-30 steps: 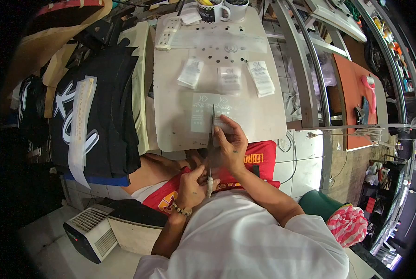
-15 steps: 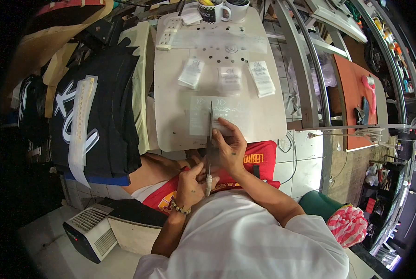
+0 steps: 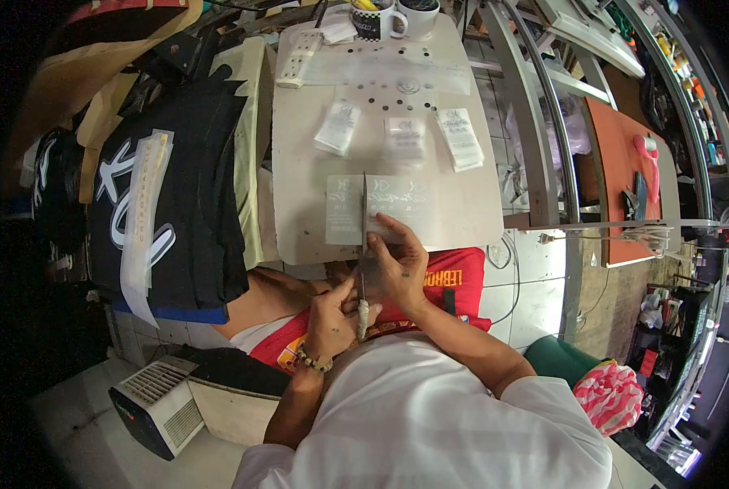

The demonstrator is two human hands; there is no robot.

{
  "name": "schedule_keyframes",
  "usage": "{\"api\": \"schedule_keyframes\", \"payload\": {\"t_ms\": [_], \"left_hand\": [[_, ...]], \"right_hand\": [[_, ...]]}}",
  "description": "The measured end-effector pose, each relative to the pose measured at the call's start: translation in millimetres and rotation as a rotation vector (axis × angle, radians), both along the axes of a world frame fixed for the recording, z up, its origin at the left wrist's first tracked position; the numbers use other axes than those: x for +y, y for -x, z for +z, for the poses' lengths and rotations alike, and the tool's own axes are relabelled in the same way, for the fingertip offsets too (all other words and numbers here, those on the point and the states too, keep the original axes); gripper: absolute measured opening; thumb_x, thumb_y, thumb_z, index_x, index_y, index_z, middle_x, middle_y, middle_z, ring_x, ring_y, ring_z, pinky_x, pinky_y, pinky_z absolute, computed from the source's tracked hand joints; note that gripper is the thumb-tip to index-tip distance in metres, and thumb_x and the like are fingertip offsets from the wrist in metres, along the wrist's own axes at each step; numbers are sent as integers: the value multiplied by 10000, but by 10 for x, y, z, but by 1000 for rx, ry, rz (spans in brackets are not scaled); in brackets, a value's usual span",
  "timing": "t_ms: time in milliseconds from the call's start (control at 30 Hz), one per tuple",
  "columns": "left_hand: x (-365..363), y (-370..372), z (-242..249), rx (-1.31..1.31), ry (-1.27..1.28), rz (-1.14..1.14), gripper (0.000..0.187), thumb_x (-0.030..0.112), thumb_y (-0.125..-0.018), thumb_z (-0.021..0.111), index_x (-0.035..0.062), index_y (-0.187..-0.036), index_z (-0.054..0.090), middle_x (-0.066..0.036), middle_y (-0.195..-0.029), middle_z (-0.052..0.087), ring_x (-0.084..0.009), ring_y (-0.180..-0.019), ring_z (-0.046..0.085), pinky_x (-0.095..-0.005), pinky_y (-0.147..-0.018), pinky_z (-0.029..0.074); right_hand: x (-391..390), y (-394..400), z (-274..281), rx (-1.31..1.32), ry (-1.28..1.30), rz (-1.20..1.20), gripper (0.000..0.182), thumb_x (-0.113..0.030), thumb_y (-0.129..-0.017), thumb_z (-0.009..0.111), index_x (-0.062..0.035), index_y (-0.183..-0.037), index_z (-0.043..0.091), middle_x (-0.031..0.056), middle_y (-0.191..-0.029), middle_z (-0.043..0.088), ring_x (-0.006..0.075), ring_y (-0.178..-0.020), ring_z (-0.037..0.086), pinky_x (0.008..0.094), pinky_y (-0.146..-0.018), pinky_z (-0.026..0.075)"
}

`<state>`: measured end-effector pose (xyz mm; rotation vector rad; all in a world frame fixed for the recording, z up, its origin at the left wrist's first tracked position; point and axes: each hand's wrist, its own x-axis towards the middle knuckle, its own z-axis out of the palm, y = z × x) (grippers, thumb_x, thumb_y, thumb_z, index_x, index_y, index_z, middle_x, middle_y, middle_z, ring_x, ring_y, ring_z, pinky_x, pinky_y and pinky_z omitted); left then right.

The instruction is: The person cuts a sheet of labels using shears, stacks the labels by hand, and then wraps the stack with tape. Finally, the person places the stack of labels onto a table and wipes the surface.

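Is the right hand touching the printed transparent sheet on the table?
Touching. The head view shows the right hand with its fingers lying flat on the near edge of the printed sheet, beside the scissors.

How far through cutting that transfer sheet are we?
Done: three cut label stacks lie in a row on the board. In hand: the left hand works scissors, blade lying across the clear printed sheet, which the right hand pins flat. Left: printed sheet remains on both sides of the blade, uncut.
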<state>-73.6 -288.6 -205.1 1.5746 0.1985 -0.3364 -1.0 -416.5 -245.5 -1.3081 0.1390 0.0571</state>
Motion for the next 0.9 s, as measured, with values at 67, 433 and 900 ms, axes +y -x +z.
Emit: {"api": "schedule_keyframes", "payload": {"t_ms": [67,433,900], "left_hand": [[7,-6,31,-12,-31,-13,588,15,-824,749,-46,-1364,523,-98,-985,725,-79,-855,654,-247,-721,549],[94,-4,-58,78,-26,28,557,23,-818,773,-59,-1323,555,7,-903,659,-34,-779,561,-201,-670,499],[204,264,-173,7,123,-84,813,17,-809,785,-42,-1479,329,-207,-1248,627,-251,-1148,631,-355,-935,545]], "right_hand": [[22,-2,-10,-36,-32,-36,372,-2,-927,665,16,-1290,585,69,-1053,699,73,-871,638,222,-771,521],[-13,39,-44,-53,-10,38,383,26,-919,655,17,-1293,573,90,-1126,686,98,-955,650,250,-849,530],[-343,-289,202,-42,-1,-127,349,-114,-976,628,-17,-1308,576,22,-896,685,8,-619,489,139,-554,362]]}}
